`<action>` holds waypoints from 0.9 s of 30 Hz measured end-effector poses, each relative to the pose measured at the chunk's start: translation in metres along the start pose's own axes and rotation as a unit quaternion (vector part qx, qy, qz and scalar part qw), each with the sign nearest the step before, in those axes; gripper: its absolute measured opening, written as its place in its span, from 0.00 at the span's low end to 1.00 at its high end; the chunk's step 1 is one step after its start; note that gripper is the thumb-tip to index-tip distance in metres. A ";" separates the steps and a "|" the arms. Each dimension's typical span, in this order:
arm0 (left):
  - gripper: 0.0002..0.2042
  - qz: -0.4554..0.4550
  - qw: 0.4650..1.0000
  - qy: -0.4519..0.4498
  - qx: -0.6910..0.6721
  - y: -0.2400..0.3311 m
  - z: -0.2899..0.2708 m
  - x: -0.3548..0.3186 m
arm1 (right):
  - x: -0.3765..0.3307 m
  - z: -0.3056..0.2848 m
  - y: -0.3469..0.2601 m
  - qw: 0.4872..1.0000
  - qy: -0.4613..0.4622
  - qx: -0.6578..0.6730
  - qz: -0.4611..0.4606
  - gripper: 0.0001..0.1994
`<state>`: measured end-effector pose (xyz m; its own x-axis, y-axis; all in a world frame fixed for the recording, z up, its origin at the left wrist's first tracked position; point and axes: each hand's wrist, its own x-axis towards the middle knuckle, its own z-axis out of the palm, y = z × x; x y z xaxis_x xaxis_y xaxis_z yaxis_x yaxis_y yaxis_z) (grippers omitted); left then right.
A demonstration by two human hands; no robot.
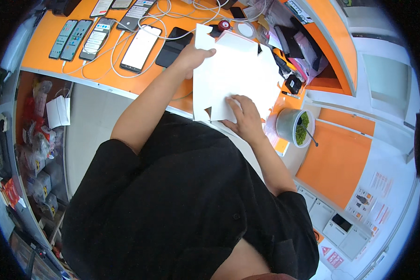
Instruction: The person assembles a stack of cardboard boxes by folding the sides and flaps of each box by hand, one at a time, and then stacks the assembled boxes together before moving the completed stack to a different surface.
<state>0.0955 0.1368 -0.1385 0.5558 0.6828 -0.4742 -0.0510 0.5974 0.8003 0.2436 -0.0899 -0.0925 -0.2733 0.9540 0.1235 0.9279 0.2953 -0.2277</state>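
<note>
A white sheet of cut cardboard (235, 72), like an unfolded box blank with tabs and notches at its corners, is held over the right part of the orange table. My left hand (193, 58) grips its left edge, with the thumb on top and the other fingers hidden behind. At the near edge my right hand (245, 116) has its fingers bent on the white surface and its thumb by the rim. Just left of my left hand lies a black phone (173, 45), and beside that a phone with a lit white screen (141, 49).
Several more phones (77, 39) with white charging cables lie across the orange table (37, 46). Tools and plastic bags (308, 46) crowd the right side. A clear tub with green contents (296, 128) stands at the table's right edge. Shelves with bagged goods (39, 149) are at left.
</note>
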 end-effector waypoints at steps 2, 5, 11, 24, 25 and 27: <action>0.23 -0.001 0.999 0.021 -0.028 -0.003 0.005 -0.002 | -0.015 0.012 0.008 1.000 -0.014 0.015 -0.007 0.30; 0.23 -0.018 0.998 0.035 -0.055 -0.012 0.006 -0.006 | -0.021 0.022 0.004 0.994 0.103 0.002 -0.021 0.22; 0.23 -0.094 0.993 0.032 0.067 -0.042 0.013 -0.018 | -0.031 0.042 0.023 0.973 -0.035 0.223 0.049 0.14; 0.21 0.298 0.790 0.003 0.535 -0.100 0.013 -0.096 | 0.001 0.077 0.039 0.998 0.045 -0.019 0.046 0.26; 0.18 0.306 0.767 0.008 0.563 -0.109 0.011 -0.096 | -0.001 0.082 0.037 0.994 0.040 -0.050 0.088 0.27; 0.13 0.317 0.742 0.028 0.590 -0.122 0.014 -0.099 | -0.004 0.089 0.034 0.987 0.030 -0.086 0.129 0.29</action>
<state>0.0577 -0.0095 -0.1837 0.6931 0.7056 0.1474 0.4929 -0.6131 0.6174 0.2531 -0.0791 -0.1869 -0.0117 0.9898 0.1417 0.9954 0.0251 -0.0925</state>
